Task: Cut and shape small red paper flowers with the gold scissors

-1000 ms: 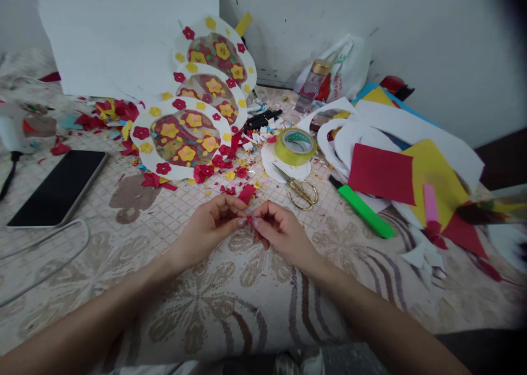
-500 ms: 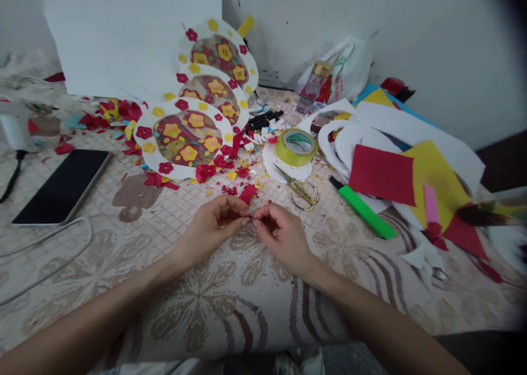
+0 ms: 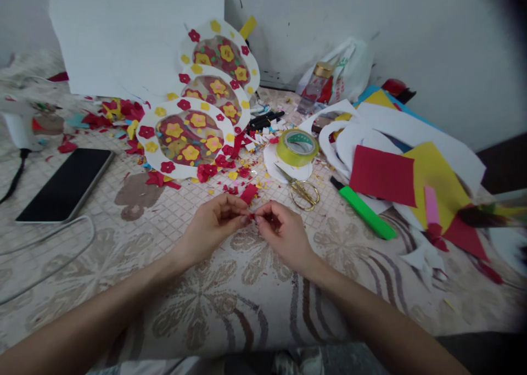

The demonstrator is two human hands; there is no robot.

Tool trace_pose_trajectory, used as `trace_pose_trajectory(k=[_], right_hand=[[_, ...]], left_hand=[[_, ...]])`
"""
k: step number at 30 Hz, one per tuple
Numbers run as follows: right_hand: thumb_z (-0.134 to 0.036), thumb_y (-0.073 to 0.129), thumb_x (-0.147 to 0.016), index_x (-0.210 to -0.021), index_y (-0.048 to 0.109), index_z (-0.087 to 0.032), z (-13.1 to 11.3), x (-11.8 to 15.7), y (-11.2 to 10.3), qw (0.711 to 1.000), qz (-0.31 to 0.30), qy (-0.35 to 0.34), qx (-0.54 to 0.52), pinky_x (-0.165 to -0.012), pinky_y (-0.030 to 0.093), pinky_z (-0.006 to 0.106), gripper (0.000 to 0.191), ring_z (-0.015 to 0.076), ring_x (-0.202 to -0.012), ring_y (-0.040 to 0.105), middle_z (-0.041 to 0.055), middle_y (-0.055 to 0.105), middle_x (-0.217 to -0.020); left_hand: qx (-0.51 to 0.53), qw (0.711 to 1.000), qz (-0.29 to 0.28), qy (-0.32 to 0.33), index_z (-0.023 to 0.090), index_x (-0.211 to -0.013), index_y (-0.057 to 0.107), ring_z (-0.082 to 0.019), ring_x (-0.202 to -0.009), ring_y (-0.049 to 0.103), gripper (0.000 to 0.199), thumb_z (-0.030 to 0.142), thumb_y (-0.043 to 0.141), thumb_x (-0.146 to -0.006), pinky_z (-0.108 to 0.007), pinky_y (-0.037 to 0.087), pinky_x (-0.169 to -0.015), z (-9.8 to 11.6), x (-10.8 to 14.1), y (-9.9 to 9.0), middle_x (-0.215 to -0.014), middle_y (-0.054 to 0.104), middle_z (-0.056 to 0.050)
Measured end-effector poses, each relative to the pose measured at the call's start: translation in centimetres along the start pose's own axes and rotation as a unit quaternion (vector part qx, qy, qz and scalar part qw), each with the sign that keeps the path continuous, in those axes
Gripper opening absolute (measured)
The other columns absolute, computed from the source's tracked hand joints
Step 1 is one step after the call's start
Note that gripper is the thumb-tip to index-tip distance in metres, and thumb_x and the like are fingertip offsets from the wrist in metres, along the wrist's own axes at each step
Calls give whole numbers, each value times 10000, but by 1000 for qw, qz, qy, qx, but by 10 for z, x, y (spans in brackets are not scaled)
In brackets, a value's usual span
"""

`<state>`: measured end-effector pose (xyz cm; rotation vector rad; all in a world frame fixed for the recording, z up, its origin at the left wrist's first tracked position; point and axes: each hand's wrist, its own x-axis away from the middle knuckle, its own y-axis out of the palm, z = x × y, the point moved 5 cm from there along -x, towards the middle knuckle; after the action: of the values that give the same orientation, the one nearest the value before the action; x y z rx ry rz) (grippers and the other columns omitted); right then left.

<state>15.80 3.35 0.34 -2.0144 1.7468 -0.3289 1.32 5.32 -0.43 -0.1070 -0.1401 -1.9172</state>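
Note:
A tiny red paper piece is pinched between the fingertips of both hands, low over the patterned cloth. My left hand grips it from the left with thumb and forefinger. From the right, my right hand pinches its other side. Just beyond my fingers lies a red paper scrap. Gold-handled scissors rest open behind my right hand, beside a roll of yellow tape.
Three white paper rings with flowers lean at the back left. A phone and cable lie left. On the right are a green marker, red paper and a yellow sheet. A bottle stands behind.
The fingertips have parted slightly, and more of the small red piece shows between them. The whole view has shifted a little.

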Motion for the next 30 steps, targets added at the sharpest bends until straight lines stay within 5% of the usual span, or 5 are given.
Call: trace_pose_trajectory(k=[12, 30], right_hand=[[-143, 458, -849, -838, 532, -186, -12, 4, 3, 973, 19, -158, 166, -643, 443, 252, 86, 142, -706, 550, 40, 589, -787], [-150, 430, -880, -847, 582, -176, -17, 4, 7, 937, 25, -197, 286, -679, 450, 290, 157, 181, -772, 590, 78, 644, -828]], left_hand=[[2, 1000, 8, -6, 137, -846, 573, -146, -791, 627, 188, 182, 686, -702, -286, 499, -750, -1, 1, 1, -836, 662, -45], [71, 996, 46, -41, 134, -803, 576, -141, -718, 660, 264, 149, 757, -610, -275, 527, -707, -11, -4, -6, -752, 693, -11]])
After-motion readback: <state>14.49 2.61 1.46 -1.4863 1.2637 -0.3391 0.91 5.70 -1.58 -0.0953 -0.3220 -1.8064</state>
